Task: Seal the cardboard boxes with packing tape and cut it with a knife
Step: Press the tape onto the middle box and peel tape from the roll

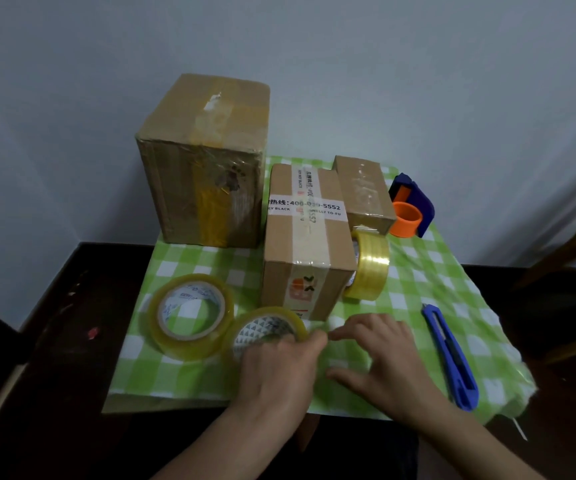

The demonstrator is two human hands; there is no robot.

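Gripping tape roll near tablecloth edge

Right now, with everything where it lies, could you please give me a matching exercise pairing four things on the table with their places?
Things:
1. utility knife
2. tape dispenser
3. tallest box
4. amber tape roll

Places:
A. back left of the checked cloth
B. on edge, right of the printed-tape box
C. flat, right of the right hand
D. back right corner of the cloth

Pairs: 1-C, 2-D, 3-A, 4-B.
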